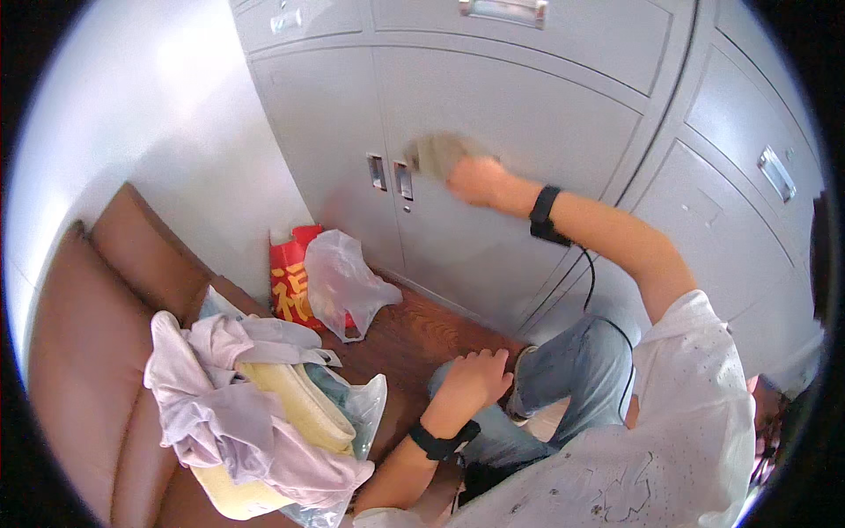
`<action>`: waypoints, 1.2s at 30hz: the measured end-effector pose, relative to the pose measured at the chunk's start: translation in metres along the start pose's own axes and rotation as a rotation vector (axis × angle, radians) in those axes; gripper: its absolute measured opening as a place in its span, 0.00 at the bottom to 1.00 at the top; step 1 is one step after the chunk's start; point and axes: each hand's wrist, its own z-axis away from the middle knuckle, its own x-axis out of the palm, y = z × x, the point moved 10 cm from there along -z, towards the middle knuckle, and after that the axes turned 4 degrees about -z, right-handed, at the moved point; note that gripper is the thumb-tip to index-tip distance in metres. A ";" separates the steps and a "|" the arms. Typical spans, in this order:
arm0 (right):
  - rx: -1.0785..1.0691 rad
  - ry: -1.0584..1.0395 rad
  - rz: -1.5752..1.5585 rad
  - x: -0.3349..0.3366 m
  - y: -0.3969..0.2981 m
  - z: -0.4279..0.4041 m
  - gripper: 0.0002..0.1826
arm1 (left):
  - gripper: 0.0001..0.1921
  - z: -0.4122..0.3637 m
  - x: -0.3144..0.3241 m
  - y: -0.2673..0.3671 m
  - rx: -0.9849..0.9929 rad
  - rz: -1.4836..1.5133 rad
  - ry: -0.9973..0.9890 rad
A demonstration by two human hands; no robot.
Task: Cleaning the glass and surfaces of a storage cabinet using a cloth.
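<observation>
My right hand (476,179), blurred by motion, grips a greyish-beige cloth (439,155) in front of the grey metal cabinet doors (488,119), just right of their recessed handles (403,181). Over my knee rests my left hand (476,376), holding nothing that I can see, its fingers slightly spread. To its left, a heap of pale pink and lilac clothing (231,422) lies on folded yellow fabric (290,393) and clear plastic packaging (373,402), on a brown sofa (79,369).
A red bag with yellow characters (287,277) and a whitish plastic bag (340,284) stand on the wood-look floor (422,323) by the cabinet and the white wall (165,99). A black cable (593,284) runs from my right wrist strap (544,218).
</observation>
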 end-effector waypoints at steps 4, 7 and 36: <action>-0.137 0.113 0.161 -0.022 -0.031 0.052 0.09 | 0.17 -0.001 -0.010 -0.006 -0.021 -0.098 0.142; -0.089 0.345 -0.007 -0.060 0.019 0.056 0.14 | 0.18 -0.004 -0.015 -0.007 -0.038 -0.157 0.182; 0.302 0.386 0.430 -0.233 0.122 0.209 0.30 | 0.25 -0.018 0.009 0.005 -0.006 -0.056 -0.107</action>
